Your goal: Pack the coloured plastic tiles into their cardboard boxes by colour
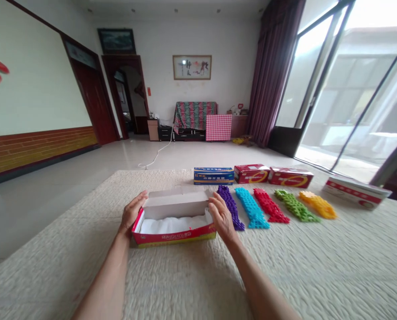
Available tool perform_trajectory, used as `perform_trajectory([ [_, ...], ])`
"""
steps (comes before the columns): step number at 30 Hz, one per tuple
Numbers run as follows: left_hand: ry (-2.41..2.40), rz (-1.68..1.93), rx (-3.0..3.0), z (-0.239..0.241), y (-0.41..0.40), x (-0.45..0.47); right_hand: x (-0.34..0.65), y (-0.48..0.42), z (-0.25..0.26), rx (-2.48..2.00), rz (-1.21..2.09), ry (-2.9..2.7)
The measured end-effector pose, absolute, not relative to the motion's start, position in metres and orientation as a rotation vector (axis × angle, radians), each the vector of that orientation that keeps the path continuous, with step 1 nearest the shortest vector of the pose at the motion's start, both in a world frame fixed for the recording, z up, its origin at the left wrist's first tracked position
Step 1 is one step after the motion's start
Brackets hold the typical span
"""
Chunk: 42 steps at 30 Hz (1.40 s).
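An opened red and yellow-green cardboard box (176, 238) sits in front of me with its flap (180, 195) raised at the back. White sheet material (171, 224) lies inside it, and what is beneath that is hidden. My left hand (133, 213) grips the box's left end, thumb side up by the flap. At the right end my right hand (222, 218) holds the box, its fingers curved over the corner. Just right of that hand is a purple openwork plastic strip (230, 208).
More openwork strips lie to the right: blue (252, 209), red (270, 206), green (296, 206) and yellow (317, 205). Behind them stand a blue box (214, 176), red boxes (251, 174) and a white-red box (356, 193). A textured cream cover (191, 284) spreads beneath everything.
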<state>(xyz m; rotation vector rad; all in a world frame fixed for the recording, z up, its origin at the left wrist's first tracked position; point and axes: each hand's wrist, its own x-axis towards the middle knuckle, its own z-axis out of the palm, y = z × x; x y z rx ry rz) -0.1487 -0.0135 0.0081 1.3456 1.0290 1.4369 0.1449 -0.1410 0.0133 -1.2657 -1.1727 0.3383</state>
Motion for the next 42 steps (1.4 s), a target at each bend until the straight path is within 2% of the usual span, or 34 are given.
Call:
perform_trajectory([
  [7, 1.095, 1.408, 1.396, 0.008, -0.015, -0.141, 0.142, -0.136, 0.009, -1.287, 0.242, -1.181],
  [13, 1.020, 1.526, 1.195, 0.007, -0.011, -0.132, 0.143, -0.124, 0.012, -1.242, 0.147, -1.270],
  [17, 1.014, 1.467, 1.123, 0.005, -0.012, -0.132, 0.156, -0.126, 0.018, -1.244, 0.102, -1.311],
  [28, 0.922, 1.363, 1.059, 0.005, -0.013, -0.130, 0.233, -0.190, -0.008, -1.544, -0.357, -1.714],
  [42, 0.982, 1.388, 1.139, 0.006, -0.015, -0.129, 0.230, -0.195, -0.010, -1.745, -0.427, -1.820],
])
